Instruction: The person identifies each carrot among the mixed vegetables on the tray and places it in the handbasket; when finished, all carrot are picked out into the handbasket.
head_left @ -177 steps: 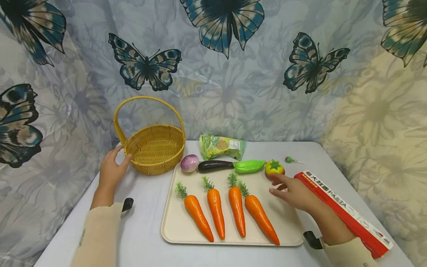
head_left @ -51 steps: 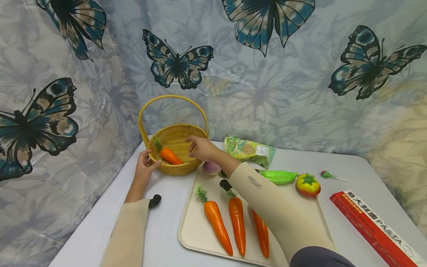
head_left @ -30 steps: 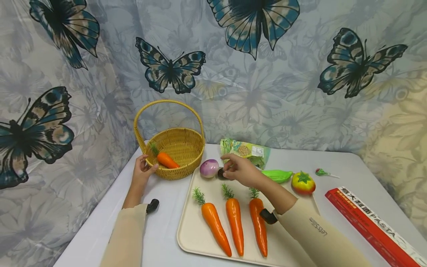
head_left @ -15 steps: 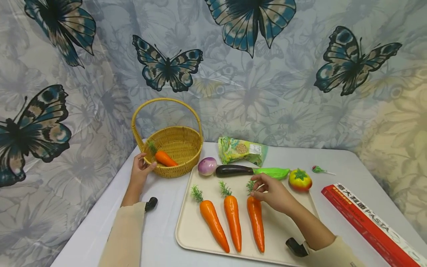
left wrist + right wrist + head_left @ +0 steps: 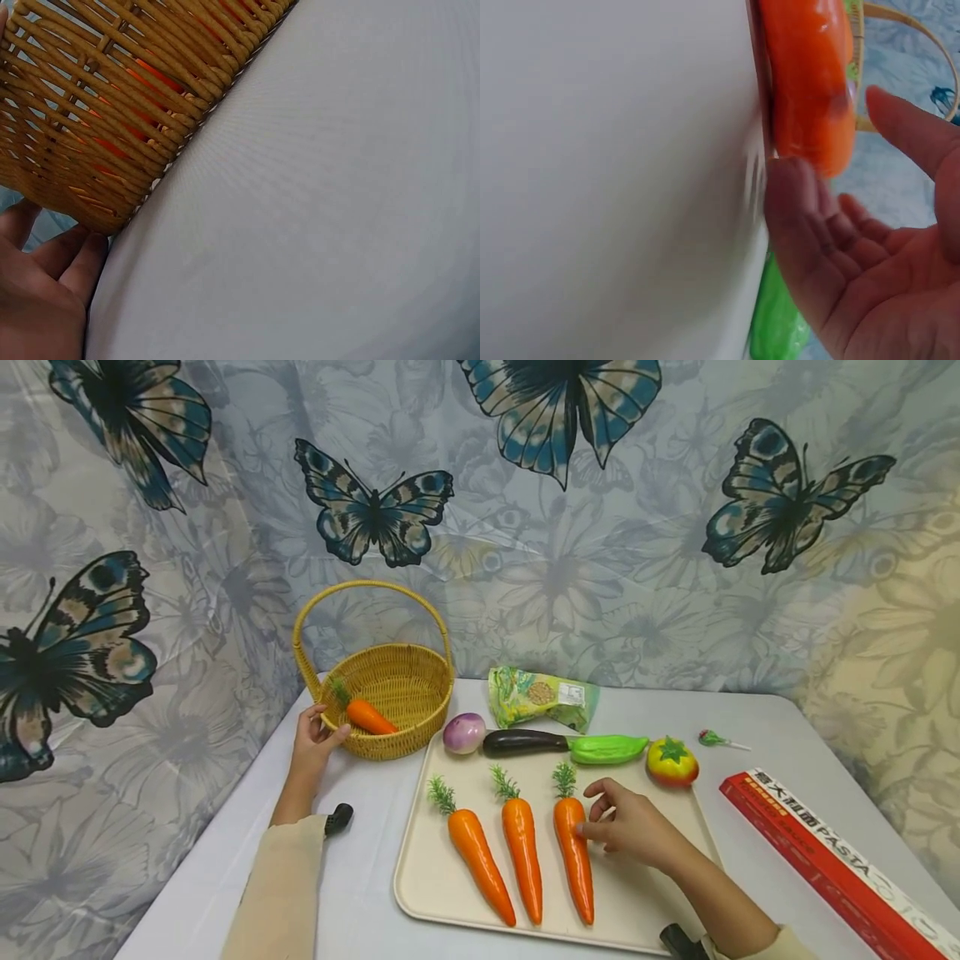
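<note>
Orange and glossy, the rightmost carrot (image 5: 575,860) on the cream tray (image 5: 442,893) lies beside the right hand (image 5: 633,827), whose thumb and fingers stand parted; whether they touch it is unclear. The left hand (image 5: 309,747) grips the wicker basket (image 5: 390,745), which holds another carrot (image 5: 371,717).

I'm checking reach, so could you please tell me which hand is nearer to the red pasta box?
Right. The right hand is over the tray by the rightmost carrot, with the pasta box to its right; the left hand is farther off, at the basket.
</note>
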Tool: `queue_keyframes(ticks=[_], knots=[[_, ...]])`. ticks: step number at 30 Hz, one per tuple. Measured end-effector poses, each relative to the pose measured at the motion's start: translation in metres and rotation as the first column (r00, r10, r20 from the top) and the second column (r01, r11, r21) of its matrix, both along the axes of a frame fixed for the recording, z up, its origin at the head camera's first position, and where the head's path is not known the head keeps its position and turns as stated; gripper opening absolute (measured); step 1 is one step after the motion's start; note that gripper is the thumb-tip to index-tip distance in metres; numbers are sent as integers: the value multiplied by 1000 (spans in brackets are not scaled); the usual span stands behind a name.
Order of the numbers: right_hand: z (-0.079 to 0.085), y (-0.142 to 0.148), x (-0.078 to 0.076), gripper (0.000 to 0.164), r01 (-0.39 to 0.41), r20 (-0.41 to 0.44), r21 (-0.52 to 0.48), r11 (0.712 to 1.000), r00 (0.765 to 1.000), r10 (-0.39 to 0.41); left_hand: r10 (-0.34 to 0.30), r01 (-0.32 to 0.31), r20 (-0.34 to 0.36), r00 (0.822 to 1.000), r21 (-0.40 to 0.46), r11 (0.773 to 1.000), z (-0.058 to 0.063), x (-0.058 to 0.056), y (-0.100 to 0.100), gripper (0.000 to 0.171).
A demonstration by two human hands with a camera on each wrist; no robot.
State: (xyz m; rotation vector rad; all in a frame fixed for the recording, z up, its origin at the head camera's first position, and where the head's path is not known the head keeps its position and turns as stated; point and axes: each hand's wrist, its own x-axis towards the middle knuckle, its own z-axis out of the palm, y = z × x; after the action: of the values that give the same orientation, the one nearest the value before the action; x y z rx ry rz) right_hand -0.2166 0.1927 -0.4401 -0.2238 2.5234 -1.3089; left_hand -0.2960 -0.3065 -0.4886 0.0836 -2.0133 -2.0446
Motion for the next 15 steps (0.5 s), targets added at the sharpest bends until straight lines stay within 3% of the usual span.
queue_keyframes(ticks=[7, 15], knots=[[-3, -4, 6, 75, -44, 73, 141, 989, 997, 34, 23, -22, 10, 1000, -38, 999, -2, 0, 1, 69], [-2, -14, 4, 67, -59, 118, 168, 984, 992, 40, 8, -8, 23, 1000, -13, 1000, -2, -3, -1, 71]])
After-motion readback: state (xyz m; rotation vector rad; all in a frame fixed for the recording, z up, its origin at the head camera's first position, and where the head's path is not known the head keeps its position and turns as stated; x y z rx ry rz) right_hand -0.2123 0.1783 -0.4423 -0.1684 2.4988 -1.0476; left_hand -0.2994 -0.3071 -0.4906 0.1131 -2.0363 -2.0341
